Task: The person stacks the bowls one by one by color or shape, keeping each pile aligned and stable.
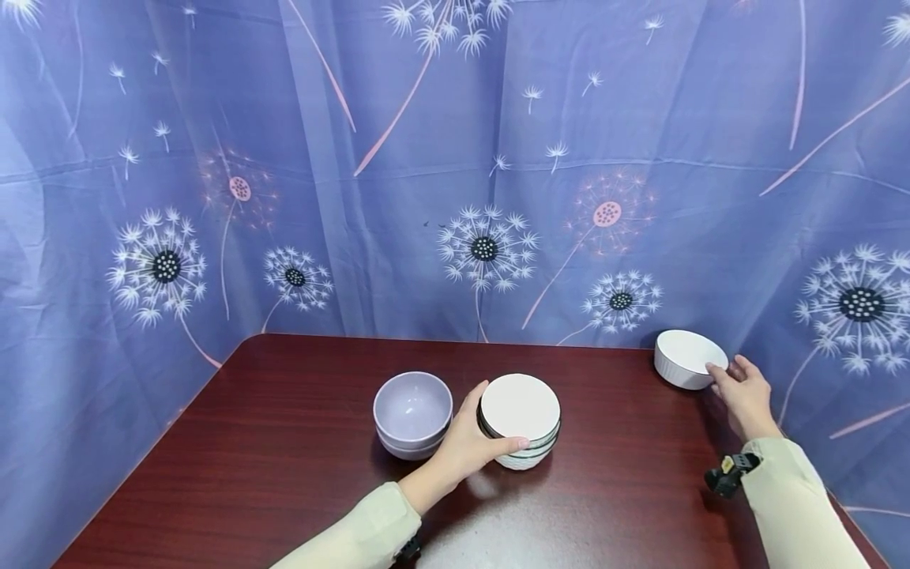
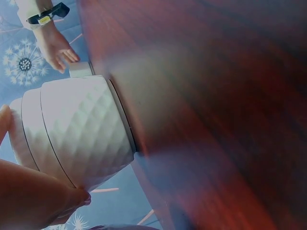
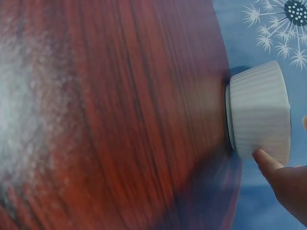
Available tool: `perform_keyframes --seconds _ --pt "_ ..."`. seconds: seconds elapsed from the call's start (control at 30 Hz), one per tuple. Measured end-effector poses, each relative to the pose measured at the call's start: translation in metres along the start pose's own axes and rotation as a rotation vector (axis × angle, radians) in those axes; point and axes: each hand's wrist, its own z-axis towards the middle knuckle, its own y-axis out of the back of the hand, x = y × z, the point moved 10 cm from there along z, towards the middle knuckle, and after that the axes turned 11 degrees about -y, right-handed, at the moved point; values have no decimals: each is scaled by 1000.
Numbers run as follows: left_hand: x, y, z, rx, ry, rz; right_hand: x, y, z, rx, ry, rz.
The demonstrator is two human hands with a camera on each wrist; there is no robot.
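Near the table's middle stands a stack of white bowls (image 1: 520, 407) with thin dark rims. My left hand (image 1: 472, 438) grips this stack from the left, thumb along the front and fingers on the far left side. The left wrist view shows the dimpled outer wall of the bowls (image 2: 86, 124) close up. At the back right corner is a white ribbed bowl (image 1: 678, 371). My right hand (image 1: 742, 399) is at its right side, a digit touching the bowl near the rim and the other fingers loosely spread off it. In the right wrist view a fingertip meets the ribbed wall (image 3: 259, 115).
Left of the white stack, close to my left hand, stand two stacked lavender bowls (image 1: 412, 411). The dark red wooden table (image 1: 284, 442) ends at a blue curtain (image 1: 398, 237) with dandelion prints, behind and at both sides. The ribbed bowl is close to the table's back edge.
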Motion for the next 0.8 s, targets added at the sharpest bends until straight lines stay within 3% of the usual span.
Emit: perform_keyframes --seconds 0.17,0.37,0.8 --pt "0 0 0 0 2 6 -7 -6 4 54 -44 78" --pt "-1 -1 0 4 -3 4 -12 -13 6 87 -82 80" --pt "2 1 0 4 0 21 -16 -7 8 -61 -109 260"
